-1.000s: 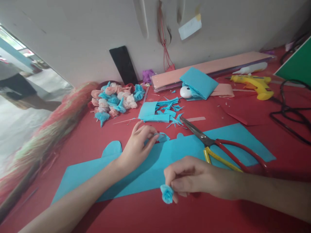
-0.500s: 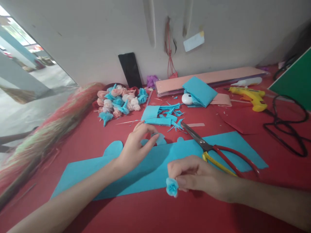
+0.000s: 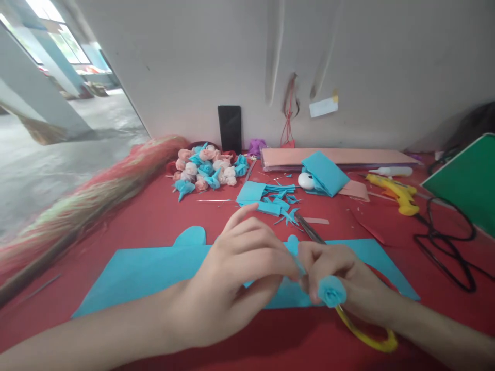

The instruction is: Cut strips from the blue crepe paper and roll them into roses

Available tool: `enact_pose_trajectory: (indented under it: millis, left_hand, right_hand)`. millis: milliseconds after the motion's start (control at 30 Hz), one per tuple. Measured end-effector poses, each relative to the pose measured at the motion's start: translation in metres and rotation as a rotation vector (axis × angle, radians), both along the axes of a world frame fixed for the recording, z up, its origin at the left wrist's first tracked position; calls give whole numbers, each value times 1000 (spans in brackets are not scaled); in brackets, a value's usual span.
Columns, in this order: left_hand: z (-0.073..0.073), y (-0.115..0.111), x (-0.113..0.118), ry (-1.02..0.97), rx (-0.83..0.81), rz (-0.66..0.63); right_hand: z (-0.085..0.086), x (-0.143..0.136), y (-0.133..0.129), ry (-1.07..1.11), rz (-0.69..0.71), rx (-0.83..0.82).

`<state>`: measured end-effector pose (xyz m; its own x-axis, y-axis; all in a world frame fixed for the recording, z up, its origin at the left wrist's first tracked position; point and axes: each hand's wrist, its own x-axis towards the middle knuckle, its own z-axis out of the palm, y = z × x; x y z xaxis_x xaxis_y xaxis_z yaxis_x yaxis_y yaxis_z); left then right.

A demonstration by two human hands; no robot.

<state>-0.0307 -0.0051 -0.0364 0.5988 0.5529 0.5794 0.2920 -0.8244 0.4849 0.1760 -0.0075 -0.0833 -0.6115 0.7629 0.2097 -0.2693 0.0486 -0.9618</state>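
Note:
My right hand [image 3: 350, 281] is closed around a small blue paper rose [image 3: 331, 292], its rolled head facing me. Beside it, my left hand [image 3: 251, 270] pinches a blue paper petal [image 3: 298, 264] at its fingertips, close to the right fingers. Both hands hover above a long blue crepe paper strip [image 3: 154, 268] lying flat. Partly hidden behind my right hand is a pair of scissors [image 3: 312, 230]; its blades and yellow handle show. A rounded blue paper piece [image 3: 191, 236] lies along the strip's far edge.
Finished paper roses [image 3: 207, 167] are heaped at the back left, near a black phone [image 3: 230, 128] leaning on the wall. Cut blue scraps [image 3: 251, 193] lie mid-table. Rightward are a yellow glue gun [image 3: 398, 196] and its black cord [image 3: 444, 252]. A fringed bundle [image 3: 96, 198] lines the left edge.
My left hand has moved right with a petal from the strip's far edge to my right hand. The right hand and rose have shifted right, and the camera view has tilted.

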Motion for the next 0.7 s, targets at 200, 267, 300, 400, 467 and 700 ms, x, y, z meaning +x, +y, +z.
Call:
enact_pose_trajectory:
  millis: [200, 267, 300, 400, 467, 700]
  left_hand:
    - [-2, -2, 6, -78, -119, -8]
    - [-4, -4, 8, -145, -252, -20]
    - [-6, -5, 10, -178, -317, -29]
    - [-9, -6, 13, -246, -467, -58]
    - [-10, -5, 15, -270, -541, -61]
    - [-17, -4, 15, -288, -557, -72]
  right_hand:
    - [1, -3, -6, -39, -101, -19]
    - [2, -6, -12, -54, -142, -56]
    - [3, -7, -14, -59, -157, -72]
    - [5, -9, -21, -68, -183, -100]
    - [5, -8, -25, -72, -190, -104]
    - [4, -9, -28, -59, -211, -108]
